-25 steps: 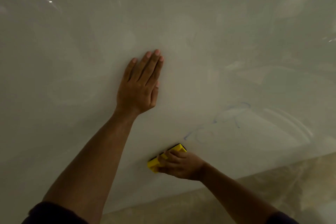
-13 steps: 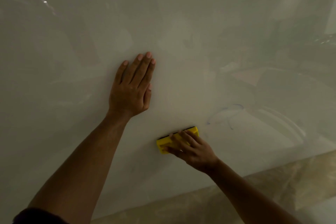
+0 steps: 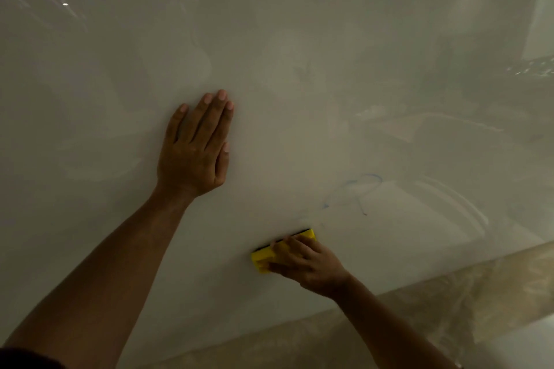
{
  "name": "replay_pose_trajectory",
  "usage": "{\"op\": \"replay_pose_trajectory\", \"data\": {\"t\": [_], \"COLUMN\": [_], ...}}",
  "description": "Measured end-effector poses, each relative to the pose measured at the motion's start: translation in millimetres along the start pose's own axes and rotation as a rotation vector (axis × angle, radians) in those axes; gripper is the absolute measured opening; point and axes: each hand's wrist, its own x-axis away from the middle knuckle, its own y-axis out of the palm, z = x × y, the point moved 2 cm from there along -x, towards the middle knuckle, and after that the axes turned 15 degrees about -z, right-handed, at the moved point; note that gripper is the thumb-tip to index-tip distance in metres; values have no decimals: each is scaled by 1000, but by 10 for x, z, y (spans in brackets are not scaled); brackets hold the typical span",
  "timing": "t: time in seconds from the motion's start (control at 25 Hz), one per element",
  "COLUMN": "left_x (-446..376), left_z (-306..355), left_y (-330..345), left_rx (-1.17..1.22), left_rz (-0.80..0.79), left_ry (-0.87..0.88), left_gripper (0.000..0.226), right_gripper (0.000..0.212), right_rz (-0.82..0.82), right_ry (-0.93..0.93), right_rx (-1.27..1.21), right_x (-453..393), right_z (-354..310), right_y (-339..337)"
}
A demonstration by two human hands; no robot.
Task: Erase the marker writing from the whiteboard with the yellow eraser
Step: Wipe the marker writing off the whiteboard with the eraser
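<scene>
right hand (image 3: 305,263) grip clamps the yellow eraser (image 3: 265,257) flat on the whiteboard (image 3: 329,69); best swept firmly up-right over the faint blue marker writing (image 3: 359,192), left hand (image 3: 196,147) spread flat.

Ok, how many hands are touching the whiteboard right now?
2. The left hand lies flat and open on the whiteboard, above and left of the right hand, which presses the yellow eraser against it below the faint blue marker writing.
</scene>
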Motion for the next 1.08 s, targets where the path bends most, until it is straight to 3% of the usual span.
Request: {"op": "replay_pose_trajectory", "data": {"t": [0.12,0.2,0.32,0.4,0.56,0.64,0.68,0.8,0.92,1.08], "left_x": [0,3,-1,-3,1,-4,-6,2,-12,-160], "left_z": [3,5,15,13,6,-2,-1,5,27,136], "left_y": [-4,-1,4,3,1,9,8,0,-11,-27], "left_rx": [-8,-15,-12,-19,0,-4,-2,-9,-18,-42], "left_rz": [-2,-3,-6,-13,-18,-18,-21,-29,-44,-78], "left_ry": [-3,-5,-6,-9,-14,-15,-14,-6,16,167], "left_gripper": [69,69,69,69,70,69,69,69,69,68], "right_gripper": [42,57,58,59,54,52,49,64,60,60], "right_rz": [-1,101,345,411,109,51,67,192,320,413], "right_ry": [-21,248,745,845,388,224,226,597,961,1267], "right_rx": [59,28,-167,-217,-80,46,85,73,13,-132], "right_x": [124,123,-75,-257,-299,-156,-54,333,547,204], "right_z": [272,415,365,73,-237,-24,116,705,1081,748], "right_y": [-79,-163,-223,-147,-57,-89,-126,-368,-659,-503]}}
